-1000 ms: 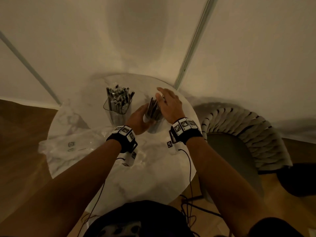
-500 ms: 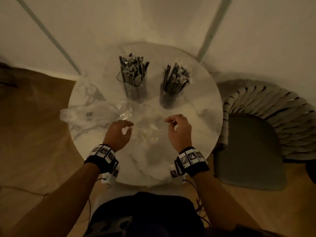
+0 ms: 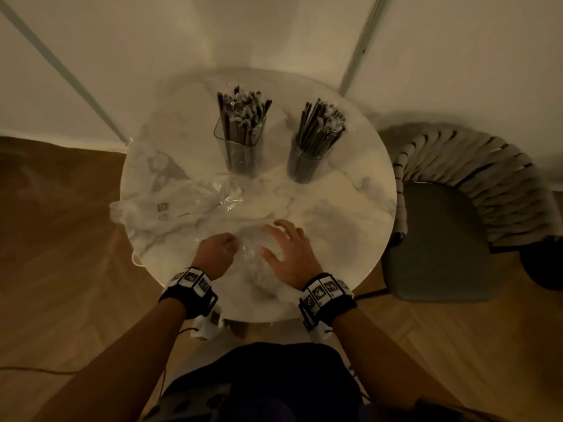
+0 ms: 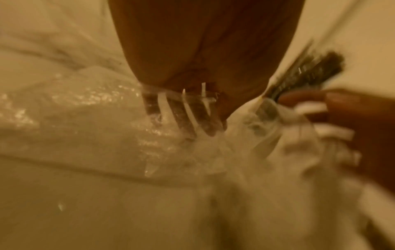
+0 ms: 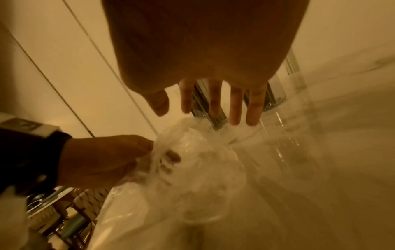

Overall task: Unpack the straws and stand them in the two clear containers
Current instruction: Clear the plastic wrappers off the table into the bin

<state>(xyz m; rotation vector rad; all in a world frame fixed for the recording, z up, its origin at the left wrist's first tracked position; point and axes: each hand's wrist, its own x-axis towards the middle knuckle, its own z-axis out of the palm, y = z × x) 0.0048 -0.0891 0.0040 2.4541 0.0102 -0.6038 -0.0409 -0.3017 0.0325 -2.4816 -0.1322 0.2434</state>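
Two clear containers stand at the back of the round marble table (image 3: pixel 350 214), each full of dark straws: the left container (image 3: pixel 240 147) and the right container (image 3: pixel 310 159). Near the front edge lies a crumpled clear plastic wrapper (image 3: pixel 251 249). My left hand (image 3: pixel 217 249) pinches its left side, with fingers curled into the film (image 5: pixel 162 157). My right hand (image 3: pixel 288 254) hovers over the wrapper's right side, fingers straight and spread (image 5: pixel 235 108). No straws show in either hand. The left wrist view is blurred.
More empty clear plastic bags (image 3: pixel 164 205) lie spread over the table's left part and hang past its edge. A woven-back chair (image 3: pixel 441 239) stands close on the right. White wall panels rise just behind the table. Wood floor surrounds it.
Both hands drew back from the right container to the table's front. The left hand took hold of the plastic wrapper, and the right hand's fingers spread out over it.
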